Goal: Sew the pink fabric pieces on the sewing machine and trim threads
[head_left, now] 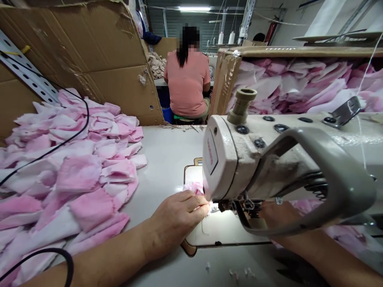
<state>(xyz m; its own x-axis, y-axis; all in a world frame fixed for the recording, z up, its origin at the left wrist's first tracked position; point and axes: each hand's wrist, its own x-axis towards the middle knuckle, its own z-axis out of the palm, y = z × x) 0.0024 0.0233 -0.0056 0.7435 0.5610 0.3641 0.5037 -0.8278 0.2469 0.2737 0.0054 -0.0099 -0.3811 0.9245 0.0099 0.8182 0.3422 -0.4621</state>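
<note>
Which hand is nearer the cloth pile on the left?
Left. The left hand is right of the pile; the right hand is farther right, partly hidden by the sewing machine.

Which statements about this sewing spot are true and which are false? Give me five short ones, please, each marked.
1. The left hand touches a small pink piece of cloth beside the machine head. True.
2. The right hand is in full view. False: it is partly hidden behind the machine's looped grey guard.
3. A heap of pink and white fabric lies left of the machine head. True.
4. The person seated ahead wears a blue top. False: the top is salmon pink.
5. A lit tube light shows at the back. True.
</note>
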